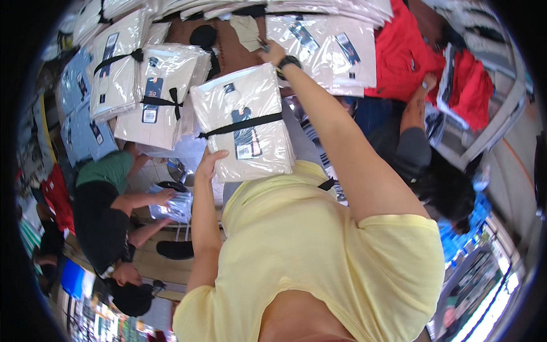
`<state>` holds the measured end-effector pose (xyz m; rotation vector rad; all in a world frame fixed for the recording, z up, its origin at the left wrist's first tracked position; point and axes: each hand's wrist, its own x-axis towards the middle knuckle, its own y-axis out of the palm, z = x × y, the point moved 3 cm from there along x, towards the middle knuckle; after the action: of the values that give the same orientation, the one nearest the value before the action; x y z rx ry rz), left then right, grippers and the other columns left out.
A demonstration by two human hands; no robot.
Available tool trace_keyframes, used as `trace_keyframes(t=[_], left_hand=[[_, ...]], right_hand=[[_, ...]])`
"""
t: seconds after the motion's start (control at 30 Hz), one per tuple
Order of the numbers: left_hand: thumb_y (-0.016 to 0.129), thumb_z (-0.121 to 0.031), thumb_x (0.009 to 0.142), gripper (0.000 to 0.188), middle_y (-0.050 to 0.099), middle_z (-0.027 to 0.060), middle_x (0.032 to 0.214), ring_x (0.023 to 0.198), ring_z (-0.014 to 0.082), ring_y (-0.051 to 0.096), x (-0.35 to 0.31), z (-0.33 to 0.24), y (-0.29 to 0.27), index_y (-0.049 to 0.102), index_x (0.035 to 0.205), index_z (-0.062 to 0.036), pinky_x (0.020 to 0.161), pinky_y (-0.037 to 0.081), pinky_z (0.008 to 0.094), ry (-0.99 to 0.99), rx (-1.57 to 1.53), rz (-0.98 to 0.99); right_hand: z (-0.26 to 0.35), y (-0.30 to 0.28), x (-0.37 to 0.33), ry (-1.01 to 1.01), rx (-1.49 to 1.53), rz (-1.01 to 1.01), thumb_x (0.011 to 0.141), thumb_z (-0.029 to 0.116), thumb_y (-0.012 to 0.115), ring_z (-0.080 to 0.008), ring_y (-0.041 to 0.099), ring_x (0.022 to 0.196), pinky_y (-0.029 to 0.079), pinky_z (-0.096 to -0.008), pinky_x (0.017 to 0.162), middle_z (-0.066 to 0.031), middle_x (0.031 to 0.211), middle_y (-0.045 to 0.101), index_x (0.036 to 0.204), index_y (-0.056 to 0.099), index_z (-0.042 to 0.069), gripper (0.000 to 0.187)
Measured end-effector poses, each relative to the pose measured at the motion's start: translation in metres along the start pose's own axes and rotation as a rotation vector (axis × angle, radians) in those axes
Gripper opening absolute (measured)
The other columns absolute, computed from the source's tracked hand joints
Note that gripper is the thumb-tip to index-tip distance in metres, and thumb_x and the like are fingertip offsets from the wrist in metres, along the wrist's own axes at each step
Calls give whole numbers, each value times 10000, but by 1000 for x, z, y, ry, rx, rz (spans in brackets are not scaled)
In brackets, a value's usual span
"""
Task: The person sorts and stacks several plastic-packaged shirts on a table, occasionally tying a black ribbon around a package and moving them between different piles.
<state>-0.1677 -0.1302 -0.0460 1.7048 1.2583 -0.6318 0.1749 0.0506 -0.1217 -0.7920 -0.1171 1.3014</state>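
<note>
My left hand grips the near left edge of a bundle of folded cream garments in clear plastic bags. A black cloth strip is tied around that bundle, across dark printed tags. My right hand reaches far over the brown table, closed around a small dark object, perhaps metal, whose kind I cannot make out. Just beyond its fingers lies a small beige piece. Black cloth strips are heaped left of that piece. To the right of my right hand lie more bagged cream garments.
Tied cream bundles stand at the left, with bagged light blue garments beyond them. Red garments are piled at the right. One co-worker handles a bagged garment at left; another person works at right.
</note>
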Motion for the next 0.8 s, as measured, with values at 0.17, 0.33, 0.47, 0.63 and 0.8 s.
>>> trace_keyframes(t=[0.17,0.33,0.47,0.63,0.8], left_hand=[[712,-32,646,725,593,146,1148,1015,260,603,-33,-16,-27,415,1307,2,885,486,364,24,101,33],[725,-40,645,677,602,135,1123,1000,247,609,-44,-30,-34,457,1266,-2,873,490,358,23,317,77],[745,-58,663,643,610,120,1101,988,237,614,-10,-9,6,471,1243,-5,857,498,359,-67,533,297],[809,-89,665,634,626,95,1074,965,200,616,38,69,101,487,1205,-7,848,499,332,-133,760,521],[840,-166,658,704,613,106,1132,1028,208,596,86,205,162,471,1243,-38,878,479,321,-177,725,486]], right_hand=[[7,33,-16,106,29,-246,747,200,656,-363,560,1080,439,-413,958,-220,1147,595,1242,547,78,521],[-37,4,-153,332,850,-189,868,601,450,-227,588,893,445,-361,797,-123,949,620,1139,595,58,624],[-68,-14,-315,543,1242,203,829,755,352,-264,377,1286,307,-434,1036,-112,1391,416,1407,322,68,898],[-143,-2,-409,489,1507,-8,893,374,614,-202,514,1145,411,-338,948,-70,1272,529,1358,388,74,598],[-286,-14,-452,850,1180,-402,732,208,804,-187,580,1023,471,-315,876,-83,1153,598,1262,466,13,658]])
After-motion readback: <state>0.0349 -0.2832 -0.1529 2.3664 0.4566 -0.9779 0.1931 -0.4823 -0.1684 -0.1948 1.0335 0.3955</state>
